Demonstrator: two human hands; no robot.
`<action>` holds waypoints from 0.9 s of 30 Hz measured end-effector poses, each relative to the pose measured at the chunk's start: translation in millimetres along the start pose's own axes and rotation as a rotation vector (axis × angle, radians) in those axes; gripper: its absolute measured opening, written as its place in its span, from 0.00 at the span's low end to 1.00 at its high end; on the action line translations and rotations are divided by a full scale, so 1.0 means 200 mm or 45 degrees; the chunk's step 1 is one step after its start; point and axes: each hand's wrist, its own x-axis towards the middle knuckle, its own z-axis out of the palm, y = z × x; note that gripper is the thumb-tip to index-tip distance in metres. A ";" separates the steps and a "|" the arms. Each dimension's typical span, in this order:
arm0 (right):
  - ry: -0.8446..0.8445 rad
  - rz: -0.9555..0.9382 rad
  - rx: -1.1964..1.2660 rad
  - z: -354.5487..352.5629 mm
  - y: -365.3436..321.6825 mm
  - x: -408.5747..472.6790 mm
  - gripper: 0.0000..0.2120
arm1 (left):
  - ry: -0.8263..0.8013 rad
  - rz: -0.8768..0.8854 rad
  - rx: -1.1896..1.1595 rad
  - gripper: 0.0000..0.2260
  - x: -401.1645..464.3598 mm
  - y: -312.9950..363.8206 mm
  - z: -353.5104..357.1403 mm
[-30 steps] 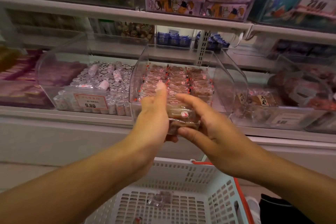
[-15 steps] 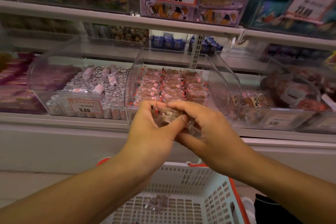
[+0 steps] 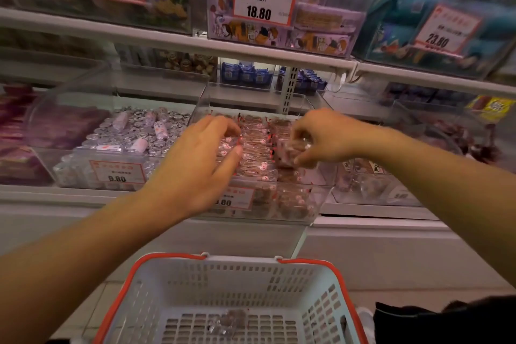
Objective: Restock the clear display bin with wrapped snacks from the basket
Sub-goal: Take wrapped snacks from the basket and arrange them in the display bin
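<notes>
My right hand (image 3: pixel 321 135) pinches a small clump of wrapped snacks (image 3: pixel 290 151) between curled fingers and thumb, held just over the right-hand row inside the clear display bin (image 3: pixel 282 100). My left hand (image 3: pixel 206 153) holds nothing — fingers loosely bent, tips on the packed snacks at the bin's left row, just left of my grip. Well below both hands sits the basket (image 3: pixel 237 274), a few clear-wrapped pieces (image 3: pixel 227 321) on its floor — beside the bin, a bin of silver-wrapped sweets (image 3: pixel 134 134).

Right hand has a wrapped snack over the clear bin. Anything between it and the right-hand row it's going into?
Nothing visible does. The right hand pinches the wrapped snack directly above the bin's right row, inside the open top. The left hand hovers over the left row, clear of that spot.
</notes>
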 end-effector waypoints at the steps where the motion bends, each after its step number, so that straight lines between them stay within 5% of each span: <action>1: -0.052 -0.002 -0.106 0.04 0.00 0.03 0.12 | -0.040 0.031 0.070 0.12 0.00 -0.02 0.00; 9: -0.155 -0.097 -0.462 0.16 -0.01 0.16 0.20 | -0.202 0.123 0.203 0.13 -0.02 -0.05 0.05; 14: -0.478 -0.014 -0.916 0.17 0.02 0.13 0.40 | -0.258 0.128 0.217 0.15 -0.02 -0.04 0.07; 21: -0.564 0.021 -0.834 0.13 -0.02 0.17 0.20 | -0.297 0.136 0.229 0.17 -0.02 -0.06 0.09; 27: -0.421 -0.091 -0.783 0.15 -0.01 0.15 0.19 | -0.365 0.147 0.266 0.17 -0.02 -0.08 0.11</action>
